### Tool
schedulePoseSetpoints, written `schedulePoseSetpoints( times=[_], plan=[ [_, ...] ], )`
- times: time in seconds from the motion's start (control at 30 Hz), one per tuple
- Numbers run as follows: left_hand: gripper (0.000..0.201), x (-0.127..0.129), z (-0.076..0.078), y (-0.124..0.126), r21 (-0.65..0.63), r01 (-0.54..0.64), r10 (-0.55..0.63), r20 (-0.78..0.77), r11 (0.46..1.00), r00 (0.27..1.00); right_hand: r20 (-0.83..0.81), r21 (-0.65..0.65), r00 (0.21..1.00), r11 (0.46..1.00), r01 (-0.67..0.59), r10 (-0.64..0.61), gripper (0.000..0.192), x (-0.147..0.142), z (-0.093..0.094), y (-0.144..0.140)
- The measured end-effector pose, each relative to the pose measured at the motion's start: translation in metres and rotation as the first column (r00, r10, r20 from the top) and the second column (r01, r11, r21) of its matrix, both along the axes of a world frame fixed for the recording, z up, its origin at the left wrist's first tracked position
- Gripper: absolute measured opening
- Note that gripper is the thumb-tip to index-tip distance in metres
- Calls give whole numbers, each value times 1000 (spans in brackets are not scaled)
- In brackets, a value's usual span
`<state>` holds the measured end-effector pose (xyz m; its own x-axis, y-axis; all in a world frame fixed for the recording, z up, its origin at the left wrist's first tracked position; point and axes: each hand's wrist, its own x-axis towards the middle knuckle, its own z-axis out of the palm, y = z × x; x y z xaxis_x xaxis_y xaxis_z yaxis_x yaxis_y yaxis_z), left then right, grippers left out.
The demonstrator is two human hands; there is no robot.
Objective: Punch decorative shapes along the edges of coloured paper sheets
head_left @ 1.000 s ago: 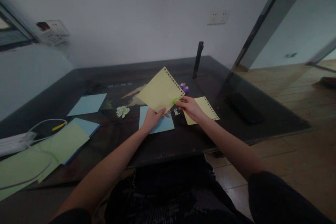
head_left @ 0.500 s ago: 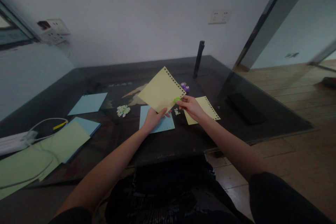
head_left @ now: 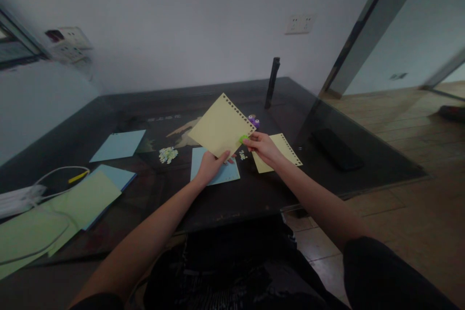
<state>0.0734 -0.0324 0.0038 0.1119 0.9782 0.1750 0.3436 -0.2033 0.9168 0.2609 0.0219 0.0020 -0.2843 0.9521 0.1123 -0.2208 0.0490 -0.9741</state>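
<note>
My left hand [head_left: 212, 167] pinches the lower corner of a yellow sheet of paper [head_left: 220, 127], which is held tilted above the table. A row of small punched holes runs along the sheet's upper right edge. Closed around a small bright green paper punch [head_left: 243, 139], my right hand [head_left: 264, 147] has it at the sheet's right corner. Under the left hand lies a light blue sheet [head_left: 198, 157], partly covered. A second yellow sheet [head_left: 281, 147] with a holed edge is beneath the right hand. Tiny paper cut-outs [head_left: 243, 155] lie between the hands.
Left of the hands is a bigger pile of paper cut-outs [head_left: 167, 155]. Blue paper [head_left: 119, 145], green sheets [head_left: 87, 198], a white cable and a yellow pen [head_left: 78, 177] are farther left. Behind are a purple object with eyes [head_left: 253, 121] and an upright black post [head_left: 272, 82]. A dark flat object [head_left: 336, 149] lies right.
The whole view has shifted slightly, so things appear a little farther left. Both hands keep the same hold on the yellow sheet and the green punch.
</note>
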Motion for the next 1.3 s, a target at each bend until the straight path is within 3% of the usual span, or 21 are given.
schedulePoseSetpoints(
  times=[0.47, 0.9, 1.3],
  plan=[
    [36, -5, -8, 4, 42, -13, 13, -18, 999, 1000, 2, -41, 1000, 999, -13, 13, 31, 1, 3, -2],
    [37, -5, -4, 5, 18, -36, 36, -10, 999, 999, 9, -120, 996, 989, -82, 84, 29, 3, 5, -4],
    [35, -9, -5, 8, 40, -64, 63, 18, 997, 998, 124, -163, 964, 963, -213, 235, 20, 18, 15, -2]
  ],
)
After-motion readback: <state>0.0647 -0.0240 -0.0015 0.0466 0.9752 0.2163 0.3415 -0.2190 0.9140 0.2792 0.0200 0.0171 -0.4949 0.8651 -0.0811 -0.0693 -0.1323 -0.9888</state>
